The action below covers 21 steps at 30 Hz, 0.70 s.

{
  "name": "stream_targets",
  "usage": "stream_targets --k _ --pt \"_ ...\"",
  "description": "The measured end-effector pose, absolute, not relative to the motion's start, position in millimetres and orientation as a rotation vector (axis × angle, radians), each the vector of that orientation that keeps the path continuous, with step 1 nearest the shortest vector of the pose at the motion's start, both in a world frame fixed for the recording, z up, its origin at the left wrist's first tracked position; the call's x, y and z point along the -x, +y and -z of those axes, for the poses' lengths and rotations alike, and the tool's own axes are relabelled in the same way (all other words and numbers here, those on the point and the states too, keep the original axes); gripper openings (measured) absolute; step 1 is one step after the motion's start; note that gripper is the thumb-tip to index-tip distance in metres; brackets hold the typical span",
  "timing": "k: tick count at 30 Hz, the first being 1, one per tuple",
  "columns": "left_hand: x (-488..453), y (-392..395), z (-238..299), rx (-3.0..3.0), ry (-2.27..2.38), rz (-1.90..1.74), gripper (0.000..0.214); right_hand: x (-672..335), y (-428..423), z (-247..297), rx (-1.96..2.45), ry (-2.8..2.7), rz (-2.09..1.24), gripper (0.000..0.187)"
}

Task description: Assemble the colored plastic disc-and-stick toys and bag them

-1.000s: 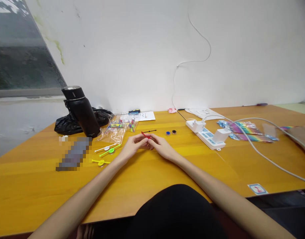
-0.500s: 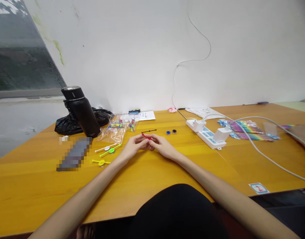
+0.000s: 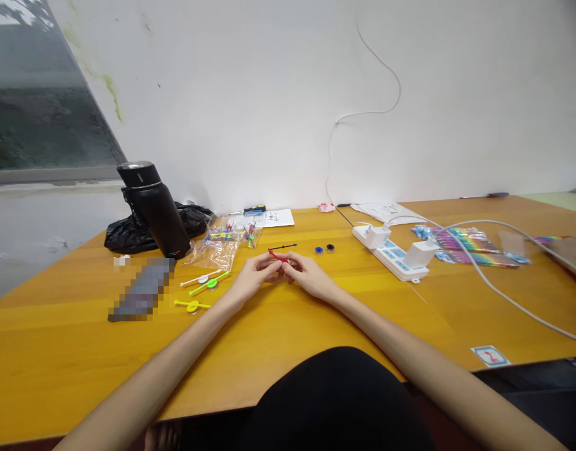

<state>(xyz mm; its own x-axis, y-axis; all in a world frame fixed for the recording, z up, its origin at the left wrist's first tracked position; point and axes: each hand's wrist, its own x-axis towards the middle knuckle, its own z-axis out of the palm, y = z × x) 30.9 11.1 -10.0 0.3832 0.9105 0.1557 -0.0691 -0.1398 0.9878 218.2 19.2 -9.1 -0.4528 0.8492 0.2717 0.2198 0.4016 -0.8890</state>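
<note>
My left hand (image 3: pixel 252 277) and my right hand (image 3: pixel 308 275) meet over the middle of the yellow wooden table (image 3: pixel 288 319). Together their fingertips pinch a small red plastic piece (image 3: pixel 279 256). Just behind it lies a thin black stick (image 3: pixel 284 247). Left of my left hand lie a white spinner stick (image 3: pixel 199 279), a green one (image 3: pixel 209 284) and a yellow one (image 3: pixel 192 305). A clear bag of coloured parts (image 3: pixel 224 241) sits behind them.
A black bottle (image 3: pixel 155 210) stands at the back left before a black bag (image 3: pixel 128 233). A blue cap (image 3: pixel 318 250) and a dark cap (image 3: pixel 329 248) lie beyond my right hand. A white power strip (image 3: pixel 393 254) with chargers and cables, and rainbow packets (image 3: pixel 471 247), fill the right side.
Both hands stay together on the red piece, with only slight finger movement. Nothing else on the table has moved.
</note>
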Motion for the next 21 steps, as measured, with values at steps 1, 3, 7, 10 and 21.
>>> stream_targets --k 1,3,7,10,21 --pt "-31 11 10 -1.454 0.799 -1.032 0.046 -217 20 10 0.917 -1.893 -1.070 0.034" --pt "-31 12 11 -1.456 0.801 -1.039 0.045 -216 21 13 0.908 -1.873 -1.111 0.037" --pt "-28 17 13 -1.443 0.815 -1.087 0.045 -214 21 14 0.909 -1.849 -1.168 0.037" --pt "-25 20 14 -1.440 0.859 -1.140 0.043 -213 18 11 0.896 -1.836 -1.229 0.035" --pt "-24 20 13 -1.427 0.907 -1.212 0.043 -211 13 13 0.738 -1.934 -1.309 0.028"
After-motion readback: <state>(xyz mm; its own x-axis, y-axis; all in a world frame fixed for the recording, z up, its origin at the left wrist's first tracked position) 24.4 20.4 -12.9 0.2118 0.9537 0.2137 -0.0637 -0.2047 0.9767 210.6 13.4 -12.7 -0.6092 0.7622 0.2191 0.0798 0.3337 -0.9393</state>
